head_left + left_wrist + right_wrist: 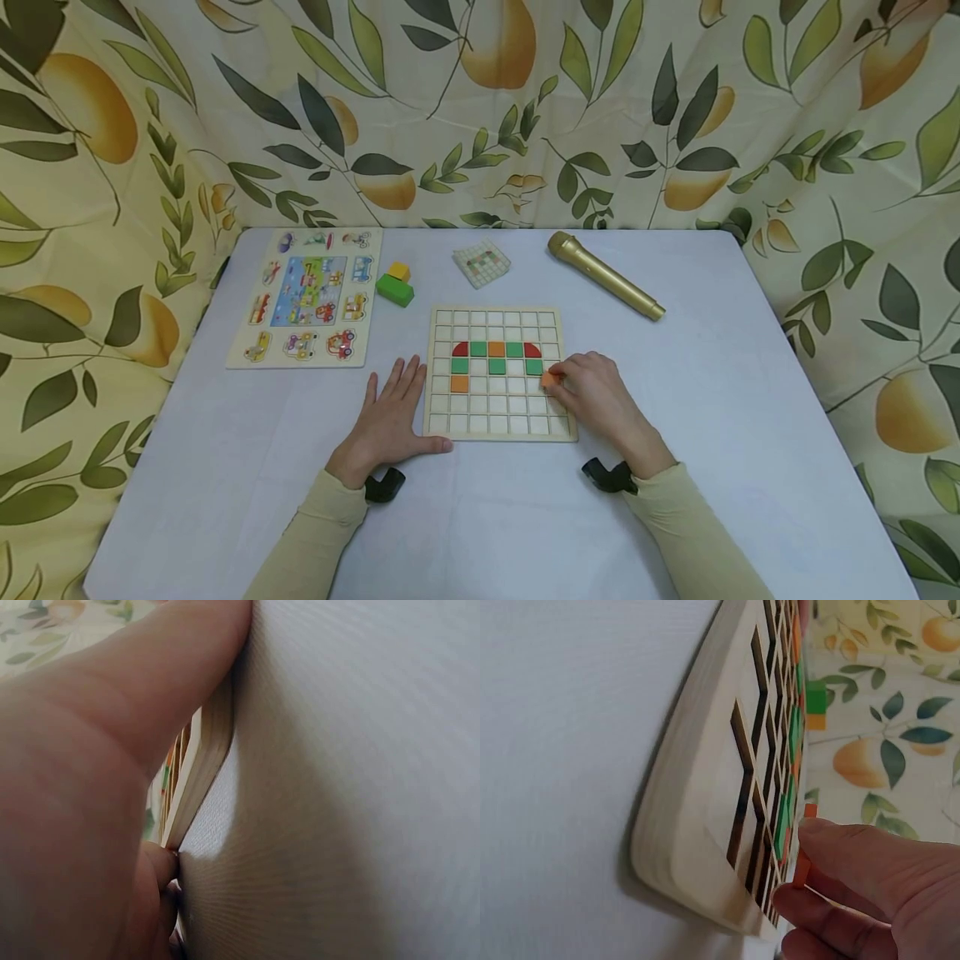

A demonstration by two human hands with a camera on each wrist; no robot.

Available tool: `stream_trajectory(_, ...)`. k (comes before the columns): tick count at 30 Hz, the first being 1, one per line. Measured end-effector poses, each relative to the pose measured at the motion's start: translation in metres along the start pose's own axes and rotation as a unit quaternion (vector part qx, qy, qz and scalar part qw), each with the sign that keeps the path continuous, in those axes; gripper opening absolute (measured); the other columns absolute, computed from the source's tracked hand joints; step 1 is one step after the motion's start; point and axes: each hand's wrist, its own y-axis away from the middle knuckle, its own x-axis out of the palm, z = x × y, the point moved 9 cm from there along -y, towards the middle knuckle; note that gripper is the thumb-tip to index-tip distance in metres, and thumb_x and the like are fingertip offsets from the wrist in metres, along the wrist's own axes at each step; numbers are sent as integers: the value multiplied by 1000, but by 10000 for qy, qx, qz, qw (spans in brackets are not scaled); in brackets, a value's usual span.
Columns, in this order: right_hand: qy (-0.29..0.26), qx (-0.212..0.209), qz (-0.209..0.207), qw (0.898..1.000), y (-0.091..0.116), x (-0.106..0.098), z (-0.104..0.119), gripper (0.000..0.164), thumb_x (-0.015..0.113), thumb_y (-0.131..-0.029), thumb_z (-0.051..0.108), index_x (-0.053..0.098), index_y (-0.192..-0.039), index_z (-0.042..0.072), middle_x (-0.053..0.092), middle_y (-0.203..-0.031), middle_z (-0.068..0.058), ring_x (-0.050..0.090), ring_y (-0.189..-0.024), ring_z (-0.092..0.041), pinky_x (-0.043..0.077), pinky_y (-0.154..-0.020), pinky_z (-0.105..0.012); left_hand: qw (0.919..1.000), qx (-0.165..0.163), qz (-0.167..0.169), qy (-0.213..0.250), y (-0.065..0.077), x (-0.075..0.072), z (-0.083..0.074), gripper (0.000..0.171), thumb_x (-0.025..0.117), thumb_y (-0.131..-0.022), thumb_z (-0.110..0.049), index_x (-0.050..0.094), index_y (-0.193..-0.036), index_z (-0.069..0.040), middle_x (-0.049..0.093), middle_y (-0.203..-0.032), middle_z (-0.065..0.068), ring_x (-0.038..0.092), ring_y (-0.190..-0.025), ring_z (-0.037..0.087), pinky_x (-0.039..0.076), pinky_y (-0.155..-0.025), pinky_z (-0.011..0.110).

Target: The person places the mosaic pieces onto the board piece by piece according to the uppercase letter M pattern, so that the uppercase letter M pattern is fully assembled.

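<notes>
A wooden grid board [498, 430] lies flat on the table. Red, green and orange tiles sit in its upper and middle cells, with one orange tile [459, 384] at the left. My right hand [600, 400] pinches another orange tile [805, 847] between thumb and fingers over the board's right side; in the right wrist view it stands on edge close to the grid. On the left, my left hand [386, 421] lies with fingers spread and straight beside the board, thumb along its lower left corner. The left wrist view shows the thumb [172, 667] against the board's edge.
A picture puzzle board [300, 362] lies at the back left, with a green block [395, 290] and a yellow block [399, 271] beside it. Behind the grid are a small patterned card [482, 263] and a gold microphone [607, 277]. Patterned curtains border the table.
</notes>
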Motion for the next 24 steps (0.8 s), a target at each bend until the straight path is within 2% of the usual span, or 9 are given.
stream_trajectory(10, -40, -115, 66, 9999, -6, 8, 10, 19, 80, -83, 17, 75, -95, 4, 69, -91, -6, 59, -84, -26, 45, -82, -43, 10000, 1, -7, 89, 0, 0, 0, 127, 68, -68, -77, 12, -156, -5, 1, -162, 8, -9, -147, 26, -12, -111, 56)
stream_trajectory(18, 3, -399, -68, 9992, -8, 9, 16, 20, 83, -79, 16, 75, -94, 4, 69, -92, -7, 60, -84, -27, 45, -79, -44, 10000, 2, -27, 84, 0, -1, 1, 126, 68, -69, -76, 12, -156, -5, 1, -163, 8, -9, -147, 26, -12, -111, 56)
stream_trajectory(24, -63, -368, 16, 9993, -8, 11, 16, 20, 83, -79, 15, 76, -95, 4, 69, -92, -7, 59, -85, -27, 45, -79, -43, 10000, 30, -26, 70, 0, 0, 1, 125, 67, -69, -77, 13, -156, -5, 1, -163, 8, -9, -147, 27, -11, -111, 56)
